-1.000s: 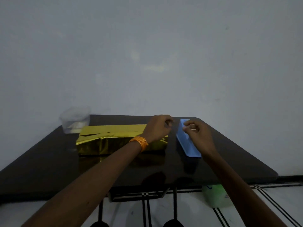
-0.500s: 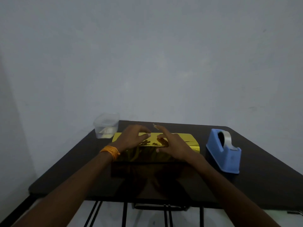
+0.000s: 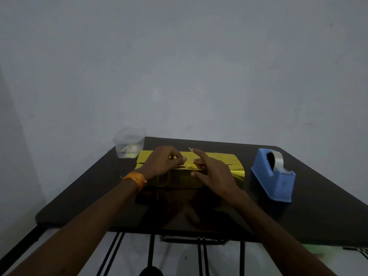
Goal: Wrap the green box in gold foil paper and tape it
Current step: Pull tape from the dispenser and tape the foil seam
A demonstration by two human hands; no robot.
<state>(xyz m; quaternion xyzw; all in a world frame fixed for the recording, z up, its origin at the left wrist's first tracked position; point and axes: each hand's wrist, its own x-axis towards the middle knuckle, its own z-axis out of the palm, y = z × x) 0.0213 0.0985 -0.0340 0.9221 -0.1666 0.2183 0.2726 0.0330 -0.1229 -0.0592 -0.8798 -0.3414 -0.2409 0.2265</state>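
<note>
- The desk point(image 3: 298, 216) was black and glossy, with rounded corners; its top mirrored the things standing on it.
- The box point(image 3: 177, 181) lay lengthwise toward the far edge of the desk, about midway between the left and right edges; gold foil paper point(image 3: 223, 158) covered every face in view, so none of the box's own colour showed; the top was bright yellow-gold with overlapping flaps and a seam along it, the near face was darker and mirror-like, and the right end showed creases fanning out.
- The tape dispenser point(image 3: 272, 176) was blue and stood near the right edge, just beside the box's right end but apart from it; a roll of clear tape point(image 3: 277, 160) sat in its top.
- The right hand point(image 3: 215, 174) rested on the box's near top edge with fingers spread and mostly straight, gripping nothing; the forefinger pointed up, a pale sliver at its tip too small to identify.
- The left hand point(image 3: 163, 164) lay on the foil top, fingers curled with the tips down; whether it pinched the foil could not be told.
- The clear plastic container point(image 3: 129, 142) stood at the far left corner.
- An orange bracelet point(image 3: 135, 179) circled the left wrist.
</note>
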